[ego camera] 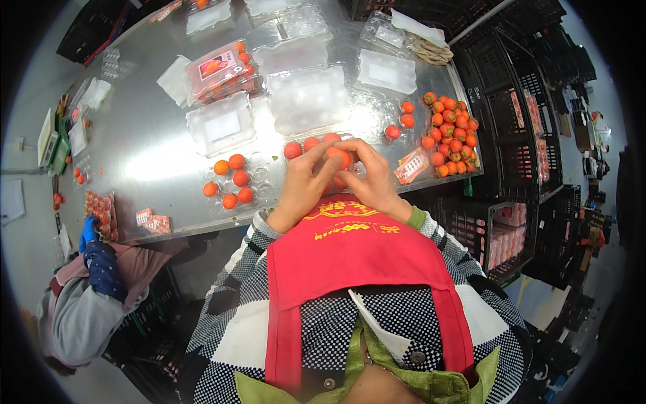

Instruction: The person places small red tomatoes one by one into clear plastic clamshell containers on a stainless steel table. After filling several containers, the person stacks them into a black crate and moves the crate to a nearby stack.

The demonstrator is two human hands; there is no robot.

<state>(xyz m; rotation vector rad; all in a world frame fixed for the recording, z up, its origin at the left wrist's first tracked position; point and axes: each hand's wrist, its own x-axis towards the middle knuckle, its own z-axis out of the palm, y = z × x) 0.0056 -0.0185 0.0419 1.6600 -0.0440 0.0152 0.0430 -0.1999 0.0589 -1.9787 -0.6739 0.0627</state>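
Observation:
Between the fingers of my left hand (309, 177) and my right hand (371, 174) is a smooth orange-red fruit (339, 159), likely a small persimmon. Both hands touch it, above a clear plastic tray partly hidden under them. More red fruits (292, 150) sit in that tray beyond my fingers. To the left, another clear moulded tray (260, 177) holds several orange fruits (240, 178). A third clear tray on the right has three fruits (407, 121) at its side. Past it lies a heap of orange fruits with green-brown calyxes (449, 131).
Lidded packs (219, 70) and clear trays with white liners (308, 98) cover the metal table (151, 136). Printed labels (411, 165) lie near the front edge. Black crates (509, 111) stand at the right. A blue-gloved co-worker's hand (89, 233) touches a full tray (101, 214) at left.

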